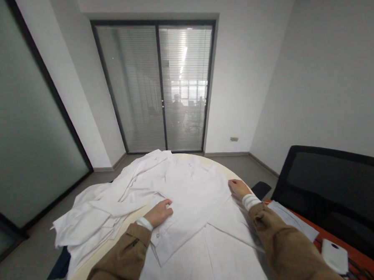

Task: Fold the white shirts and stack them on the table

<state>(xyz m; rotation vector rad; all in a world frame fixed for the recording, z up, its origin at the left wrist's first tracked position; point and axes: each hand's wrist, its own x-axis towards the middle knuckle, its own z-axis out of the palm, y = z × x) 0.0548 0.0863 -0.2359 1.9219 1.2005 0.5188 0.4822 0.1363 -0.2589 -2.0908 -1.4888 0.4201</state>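
Observation:
A white long-sleeved coat (196,202) lies spread on a round table, with one sleeve folded slantwise across its front. Near that sleeve's end, a button shows on the cuff (159,237). My left hand (160,212) rests on the sleeve, fingers curled and thumb bent towards them, gripping the cloth. At the coat's right edge, my right hand (239,189) is closed with its fingertips on the fabric. Part of the pinched cloth is hidden under both hands.
More white garments (115,198) lie heaped on the left of the pale table (211,158). On the right stand a black mesh chair (337,190) and an orange surface (360,252) with papers (293,220) and a white device (334,255). A glazed partition (161,87) is behind.

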